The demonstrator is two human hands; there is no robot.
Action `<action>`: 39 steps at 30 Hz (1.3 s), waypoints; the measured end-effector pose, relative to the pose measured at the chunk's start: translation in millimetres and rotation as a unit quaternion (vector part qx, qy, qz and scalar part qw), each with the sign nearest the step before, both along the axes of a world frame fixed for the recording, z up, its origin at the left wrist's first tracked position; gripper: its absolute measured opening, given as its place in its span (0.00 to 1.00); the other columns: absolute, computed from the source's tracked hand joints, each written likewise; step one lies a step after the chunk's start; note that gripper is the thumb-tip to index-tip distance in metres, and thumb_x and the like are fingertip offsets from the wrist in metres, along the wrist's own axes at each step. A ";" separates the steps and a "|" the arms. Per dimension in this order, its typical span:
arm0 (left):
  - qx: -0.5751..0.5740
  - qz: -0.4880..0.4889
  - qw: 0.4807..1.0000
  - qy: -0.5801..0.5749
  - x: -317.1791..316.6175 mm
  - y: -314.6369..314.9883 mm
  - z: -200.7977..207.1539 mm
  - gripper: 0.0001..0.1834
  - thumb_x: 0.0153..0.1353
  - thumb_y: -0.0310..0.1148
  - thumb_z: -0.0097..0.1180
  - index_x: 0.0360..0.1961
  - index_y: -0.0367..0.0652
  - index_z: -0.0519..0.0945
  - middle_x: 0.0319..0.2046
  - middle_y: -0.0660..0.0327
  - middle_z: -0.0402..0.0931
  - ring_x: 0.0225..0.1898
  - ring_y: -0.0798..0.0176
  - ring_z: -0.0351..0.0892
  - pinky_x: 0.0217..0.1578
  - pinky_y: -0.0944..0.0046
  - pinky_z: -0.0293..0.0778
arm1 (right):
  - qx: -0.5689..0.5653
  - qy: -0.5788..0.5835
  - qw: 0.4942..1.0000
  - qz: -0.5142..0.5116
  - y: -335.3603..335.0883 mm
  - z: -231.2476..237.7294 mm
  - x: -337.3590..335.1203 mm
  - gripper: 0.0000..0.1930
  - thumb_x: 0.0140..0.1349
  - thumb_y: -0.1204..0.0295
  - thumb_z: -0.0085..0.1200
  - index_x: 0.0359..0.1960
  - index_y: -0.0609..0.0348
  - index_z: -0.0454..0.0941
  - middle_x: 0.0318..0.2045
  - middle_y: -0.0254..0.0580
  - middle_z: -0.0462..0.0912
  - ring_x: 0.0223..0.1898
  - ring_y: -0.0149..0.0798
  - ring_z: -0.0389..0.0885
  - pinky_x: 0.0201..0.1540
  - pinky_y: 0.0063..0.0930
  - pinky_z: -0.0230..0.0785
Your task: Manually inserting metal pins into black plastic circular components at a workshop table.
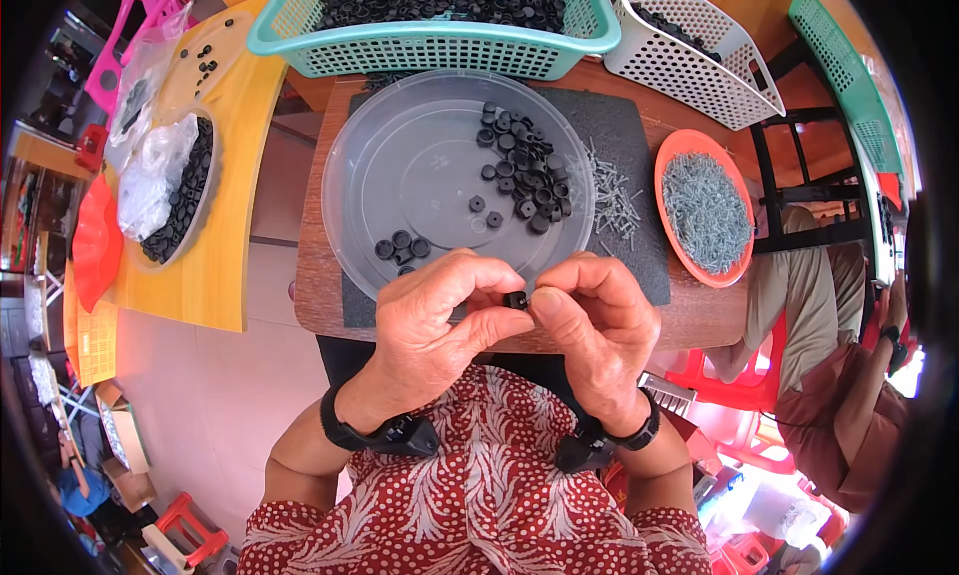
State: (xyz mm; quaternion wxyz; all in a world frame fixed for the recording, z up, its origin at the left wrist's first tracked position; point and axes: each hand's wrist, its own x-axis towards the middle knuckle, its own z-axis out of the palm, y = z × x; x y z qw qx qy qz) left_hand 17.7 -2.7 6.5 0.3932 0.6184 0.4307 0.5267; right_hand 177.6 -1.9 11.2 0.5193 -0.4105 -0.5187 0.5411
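Observation:
Close to the table's front edge, my left hand (pixel 440 310) pinches a small black plastic cap (pixel 514 300) between thumb and fingers. My right hand (pixel 595 320) meets it there, thumb and index fingertip pressed together right beside the cap; whatever they hold is hidden. Behind both hands lies a round clear plastic tray (pixel 400 145). A heap of black caps (pixel 524 165) fills its right part, and a few more caps (pixel 402 239) sit at its near left. Loose silver screws (pixel 614 200) are scattered on the dark mat right of the tray.
An orange plate (pixel 707 210) heaped with screws stands at the right. At the back are a green basket (pixel 440 50) full of black parts and a white perforated basket (pixel 689 60). A yellow table (pixel 235 175) is on the left. Another person (pixel 829 375) sits at the right.

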 end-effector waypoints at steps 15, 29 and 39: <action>-0.092 -0.060 0.988 -0.111 0.0 -1.6 1.4 0.11 0.50 0.21 0.63 0.37 0.34 0.79 0.30 0.63 0.77 0.31 0.72 0.75 0.34 0.74 0.72 | 0.178 -0.084 0.980 -0.019 4.3 -12.3 3.9 0.08 0.53 0.84 0.58 0.34 0.65 0.74 0.27 0.40 0.77 0.24 0.27 0.70 0.26 0.18 0.62; -0.116 -0.026 0.985 -0.127 -2.9 -5.9 -3.3 0.09 0.53 0.19 0.60 0.37 0.32 0.79 0.35 0.61 0.75 0.36 0.72 0.75 0.38 0.73 0.72 | 0.336 -0.213 0.917 -0.042 10.4 -8.1 -2.6 0.14 0.43 0.86 0.61 0.34 0.66 0.76 0.26 0.44 0.77 0.24 0.42 0.74 0.26 0.30 0.66; -0.108 0.026 0.980 -0.166 -14.7 -5.5 -7.7 0.10 0.55 0.18 0.58 0.39 0.32 0.77 0.34 0.62 0.74 0.36 0.73 0.74 0.38 0.74 0.71 | 0.353 -0.413 0.838 -0.046 61.4 -10.7 18.7 0.14 0.40 0.85 0.59 0.33 0.63 0.77 0.28 0.44 0.75 0.28 0.46 0.71 0.29 0.35 0.65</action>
